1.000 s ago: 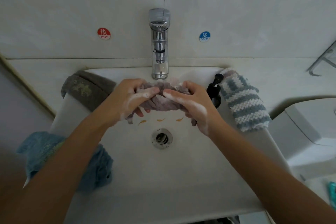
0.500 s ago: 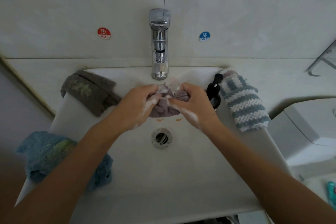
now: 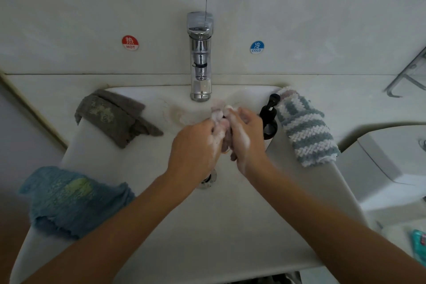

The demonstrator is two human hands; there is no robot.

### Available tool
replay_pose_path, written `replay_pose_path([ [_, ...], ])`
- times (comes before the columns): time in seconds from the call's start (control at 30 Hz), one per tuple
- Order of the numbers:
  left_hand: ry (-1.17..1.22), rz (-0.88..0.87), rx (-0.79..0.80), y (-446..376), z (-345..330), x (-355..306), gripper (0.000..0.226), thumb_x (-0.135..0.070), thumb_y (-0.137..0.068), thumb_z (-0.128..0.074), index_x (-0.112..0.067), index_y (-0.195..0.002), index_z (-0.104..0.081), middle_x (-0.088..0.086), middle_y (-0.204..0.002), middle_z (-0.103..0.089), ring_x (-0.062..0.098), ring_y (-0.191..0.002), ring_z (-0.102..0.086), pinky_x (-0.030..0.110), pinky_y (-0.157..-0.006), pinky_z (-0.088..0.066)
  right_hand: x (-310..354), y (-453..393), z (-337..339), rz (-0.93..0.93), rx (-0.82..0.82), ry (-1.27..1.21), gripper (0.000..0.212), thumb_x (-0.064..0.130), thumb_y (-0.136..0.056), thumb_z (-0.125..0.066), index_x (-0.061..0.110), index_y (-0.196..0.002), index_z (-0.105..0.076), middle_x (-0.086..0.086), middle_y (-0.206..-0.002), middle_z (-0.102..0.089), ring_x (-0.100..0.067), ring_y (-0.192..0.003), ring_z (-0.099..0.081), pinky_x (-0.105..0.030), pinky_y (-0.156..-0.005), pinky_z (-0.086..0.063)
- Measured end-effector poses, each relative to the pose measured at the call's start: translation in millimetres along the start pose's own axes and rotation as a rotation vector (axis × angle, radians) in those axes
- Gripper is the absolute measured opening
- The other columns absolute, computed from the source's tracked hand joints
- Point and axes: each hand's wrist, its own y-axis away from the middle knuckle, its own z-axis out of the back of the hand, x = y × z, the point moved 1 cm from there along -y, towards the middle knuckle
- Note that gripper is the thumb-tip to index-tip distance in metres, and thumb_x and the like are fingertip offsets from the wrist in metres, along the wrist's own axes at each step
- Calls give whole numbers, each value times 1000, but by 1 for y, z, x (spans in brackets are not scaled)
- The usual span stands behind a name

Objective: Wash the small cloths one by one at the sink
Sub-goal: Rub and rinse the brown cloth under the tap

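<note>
Over the white sink (image 3: 230,226), just below the chrome tap (image 3: 200,57), my left hand (image 3: 194,145) and my right hand (image 3: 245,136) squeeze a small mauve-grey cloth (image 3: 218,114) between them. Soap foam covers both hands and the cloth, which is bunched up and mostly hidden. A grey cloth (image 3: 115,117) lies on the sink's back left rim. A blue cloth with a green patch (image 3: 71,200) hangs over the left rim. A grey-and-white striped cloth (image 3: 304,127) lies on the right rim.
A black pump dispenser (image 3: 268,113) stands right beside my right hand. The drain (image 3: 208,180) shows below my left wrist. Red HOT (image 3: 130,42) and blue COLD (image 3: 257,47) stickers are on the wall. A white cistern (image 3: 391,163) sits at the right.
My hands have drawn together and shifted right. The cloth, stretched out between them a second ago, is now bunched into a tight wad pressed between both hands.
</note>
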Motion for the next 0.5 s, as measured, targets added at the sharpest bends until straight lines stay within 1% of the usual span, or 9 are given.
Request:
replay_pose_path([
  [0.07,90,95,-72,-8,-1,9,33,-30,-100,-34,-24,-71,-48,-3,-63,-56,16,-63,-58,30,-60,-45,-1,12,-8,28,57,6,34,18,-99,-53,13,-66,-49,5,-49,-44,-4,-39,-38,-16,-33,-25],
  [0.13,-21,53,-171,-14,2,17,32,-28,-99,-35,-22,-69,-44,-11,-58,-45,5,-54,-48,18,-51,-36,-2,19,-14,72,85,45,39,16,-99,-50,14,-60,-47,10,-45,-40,0,-38,-34,-14,-35,-25],
  [0.17,-81,42,-178,-12,2,17,29,-28,-99,-36,-21,-72,-46,-12,-57,-43,7,-53,-49,17,-50,-34,-3,18,-16,70,84,49,40,17,-100,-50,12,-60,-48,11,-44,-39,0,-37,-34,-14,-35,-25],
  [0.23,-153,28,-131,0,-5,11,28,-27,-97,-37,-18,-74,-50,-3,-58,-53,21,-57,-56,25,-51,-40,-4,8,-17,-18,39,-10,38,22,-101,-50,7,-67,-54,7,-47,-44,-4,-38,-39,-17,-39,-27],
  [0.3,-88,-39,-114,14,-13,-1,28,-30,-88,-37,-15,-70,-52,6,-59,-58,26,-54,-56,28,-49,-40,-3,1,-15,-125,28,-132,34,24,-102,-50,7,-73,-55,1,-50,-49,-12,-42,-46,-23,-48,-32],
  [0.37,57,21,-125,9,-13,0,38,-34,-89,-35,-7,-71,-55,8,-61,-60,29,-58,-61,31,-53,-44,-1,8,-13,-96,75,-143,33,21,-104,-47,8,-74,-55,2,-49,-49,-11,-43,-47,-21,-45,-34],
  [0.4,28,54,-126,0,-12,7,38,-34,-91,-36,-6,-71,-52,6,-63,-59,28,-61,-61,32,-55,-43,1,15,-12,-53,103,-93,36,20,-104,-46,12,-70,-55,7,-46,-48,-6,-40,-45,-18,-41,-33],
  [0.47,-96,65,-133,-13,-4,19,23,-23,-96,-45,-13,-76,-50,3,-64,-52,23,-59,-52,28,-57,-35,3,26,-15,13,157,23,45,19,-103,-48,22,-58,-53,12,-42,-44,1,-37,-41,-14,-38,-32],
  [0.5,-112,87,-145,-13,-2,21,16,-16,-95,-51,-11,-81,-55,1,-64,-50,21,-59,-50,28,-57,-36,4,26,-16,4,167,36,45,18,-103,-48,21,-58,-54,12,-42,-44,0,-37,-41,-13,-37,-31],
])
